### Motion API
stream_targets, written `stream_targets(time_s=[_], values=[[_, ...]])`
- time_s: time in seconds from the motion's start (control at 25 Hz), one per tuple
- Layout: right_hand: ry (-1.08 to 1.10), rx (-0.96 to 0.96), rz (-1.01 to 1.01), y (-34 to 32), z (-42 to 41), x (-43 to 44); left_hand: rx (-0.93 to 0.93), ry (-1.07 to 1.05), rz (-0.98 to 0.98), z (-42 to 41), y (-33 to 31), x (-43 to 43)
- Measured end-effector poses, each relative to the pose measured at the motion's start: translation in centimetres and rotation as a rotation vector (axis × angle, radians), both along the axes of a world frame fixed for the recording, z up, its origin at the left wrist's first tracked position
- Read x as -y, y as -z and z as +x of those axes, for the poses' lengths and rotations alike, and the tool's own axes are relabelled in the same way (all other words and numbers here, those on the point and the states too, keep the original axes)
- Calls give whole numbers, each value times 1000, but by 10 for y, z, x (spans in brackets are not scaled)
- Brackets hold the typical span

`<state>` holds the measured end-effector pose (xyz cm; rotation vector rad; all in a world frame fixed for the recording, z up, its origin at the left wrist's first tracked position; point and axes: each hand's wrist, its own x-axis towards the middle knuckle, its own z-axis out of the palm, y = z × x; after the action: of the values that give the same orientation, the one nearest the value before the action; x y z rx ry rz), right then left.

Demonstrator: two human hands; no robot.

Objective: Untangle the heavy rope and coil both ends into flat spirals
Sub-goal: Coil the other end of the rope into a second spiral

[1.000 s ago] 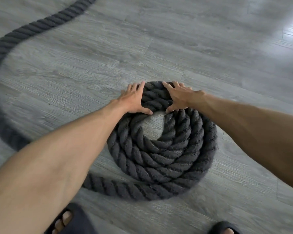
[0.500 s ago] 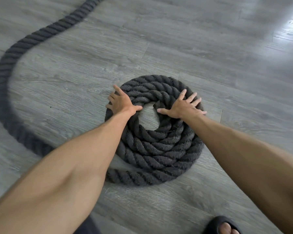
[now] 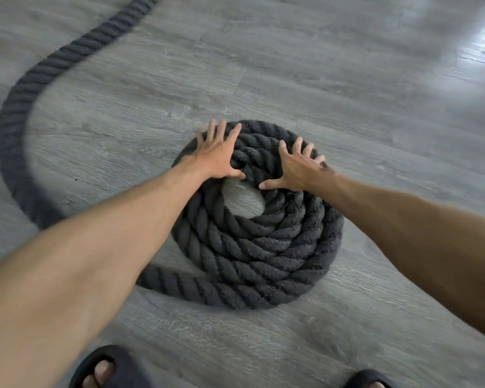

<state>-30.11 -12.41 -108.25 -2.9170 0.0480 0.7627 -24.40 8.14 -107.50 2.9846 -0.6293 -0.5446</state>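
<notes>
A thick dark twisted rope lies on the grey wood floor, wound into a flat spiral coil (image 3: 258,247) of about three turns around a small bare centre. My left hand (image 3: 217,152) lies flat with spread fingers on the coil's far left part. On the far right part my right hand (image 3: 298,168) presses down the same way, thumb pointing toward the centre. The rope's loose tail (image 3: 14,113) leaves the coil's near left side under my left forearm, bends round the left and runs off toward the top of the view.
Grey plank floor (image 3: 347,79) spreads all around the coil. My feet in dark sandals, one (image 3: 104,368) at the bottom left and one (image 3: 367,380) at the bottom right, stand just short of the coil. Bright glare lies at the upper right.
Both hands have shifted round the coil's far side: the left from the left rim up onto the far left, the right slightly farther out. The coil seems to have turned.
</notes>
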Motion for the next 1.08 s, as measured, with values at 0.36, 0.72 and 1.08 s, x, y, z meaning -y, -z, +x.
stream_targets(time_s=[0.36,0.72,1.08], values=[[-109,27,64,-2,10,1,-132,74,71,24,2,-7],[316,137,-26,23,-64,-19,-35,-438,-57,-55,16,-50],[-319,49,-8,10,40,-2,137,-927,-260,-120,27,-36]])
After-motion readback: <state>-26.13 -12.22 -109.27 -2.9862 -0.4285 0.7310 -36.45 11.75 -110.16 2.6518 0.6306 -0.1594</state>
